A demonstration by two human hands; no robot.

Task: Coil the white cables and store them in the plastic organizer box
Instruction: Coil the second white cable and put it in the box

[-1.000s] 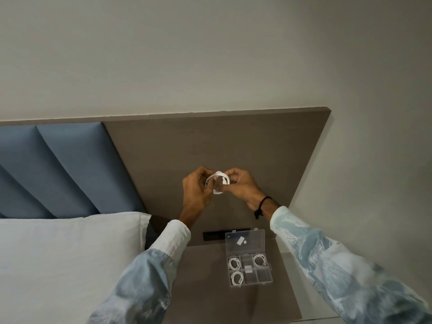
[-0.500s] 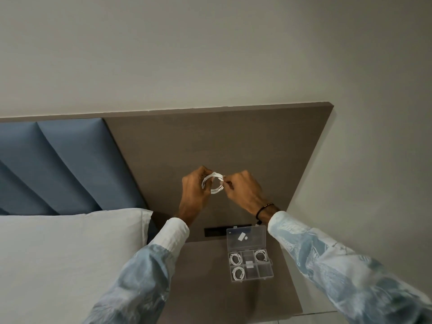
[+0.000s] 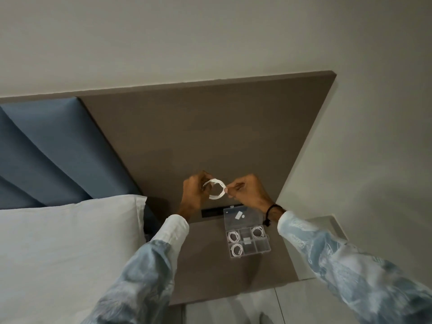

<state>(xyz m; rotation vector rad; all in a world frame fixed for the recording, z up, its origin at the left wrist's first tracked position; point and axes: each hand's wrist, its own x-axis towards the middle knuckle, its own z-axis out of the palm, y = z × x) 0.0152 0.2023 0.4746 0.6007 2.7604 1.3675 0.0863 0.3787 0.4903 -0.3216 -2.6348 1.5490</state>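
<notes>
A white cable, wound into a round coil, is held up in the air between both hands. My left hand grips its left side and my right hand pinches its right side with thumb and fingers. Below them the clear plastic organizer box sits open on the brown bedside table, lid tilted back. Three of its compartments each hold a small coiled white cable; the others look empty apart from a small white piece in the middle.
A white pillow lies at the left beside the table. Behind stands a brown headboard panel with blue padded sections. A dark socket strip sits behind the box. Pale floor tiles show below.
The coil has been opened out into a wider round loop and both hands have dropped slightly lower in view. The camera has tilted a little, showing more floor.
</notes>
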